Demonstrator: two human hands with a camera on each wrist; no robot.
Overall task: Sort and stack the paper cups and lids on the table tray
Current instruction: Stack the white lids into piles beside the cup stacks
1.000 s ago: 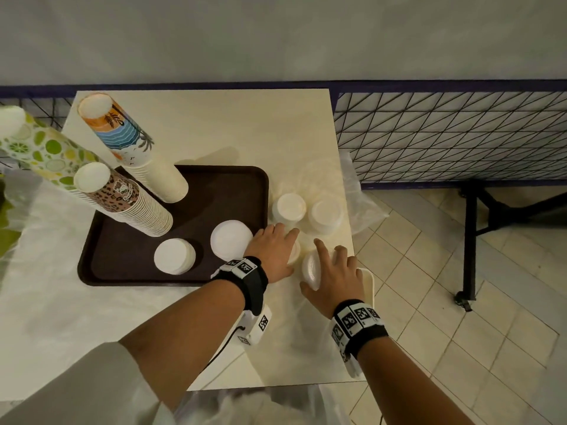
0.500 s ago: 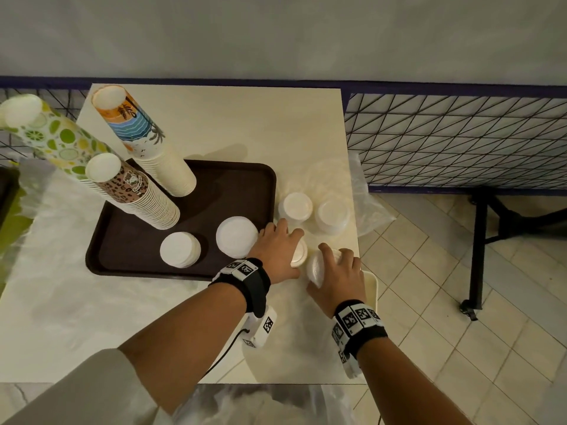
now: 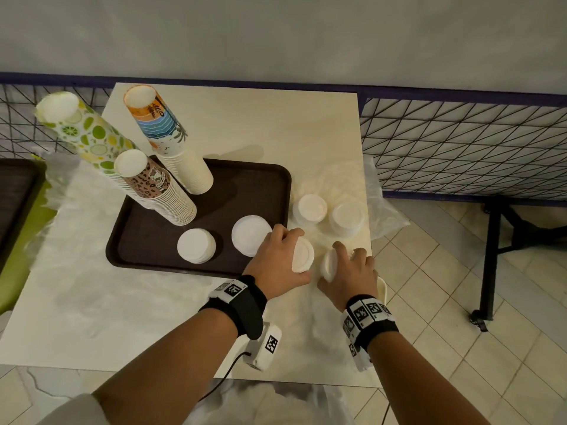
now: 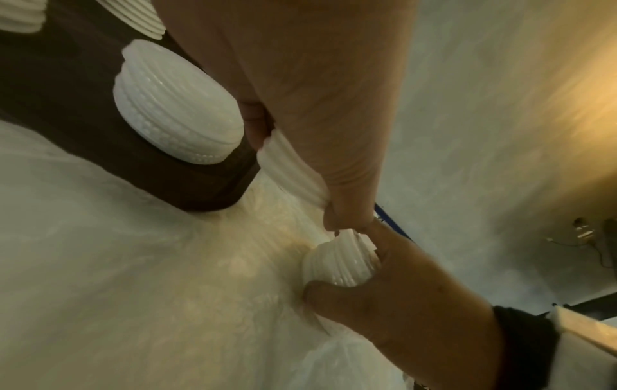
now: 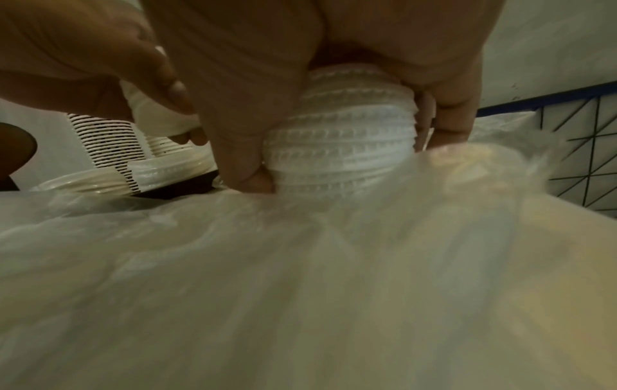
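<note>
A dark brown tray [image 3: 260, 179] on the cream table holds three tall cup stacks: orange-and-blue [image 3: 165, 133], lime-patterned [image 3: 86, 133] and brown leopard [image 3: 153, 185]. Two low piles of white lids [image 3: 196, 245] [image 3: 250, 239] also lie on it. Just right of the tray, my left hand [image 3: 277, 265] grips a short stack of white lids [image 3: 303, 256] [image 4: 293, 171]. My right hand [image 3: 349, 271] grips a second stack of white lids [image 3: 329, 262] [image 5: 340, 147], tilted on its side over clear plastic wrap.
Two more lid stacks [image 3: 310, 208] [image 3: 346, 217] stand on crumpled clear plastic [image 3: 386, 210] near the table's right edge. A black wire fence [image 3: 460, 142] runs behind and right. Tiled floor and a black stand leg [image 3: 491, 256] lie to the right.
Both hands have closed round their lid stacks and tipped them up off the table. The head view has shifted slightly, moving the table right in the frame.
</note>
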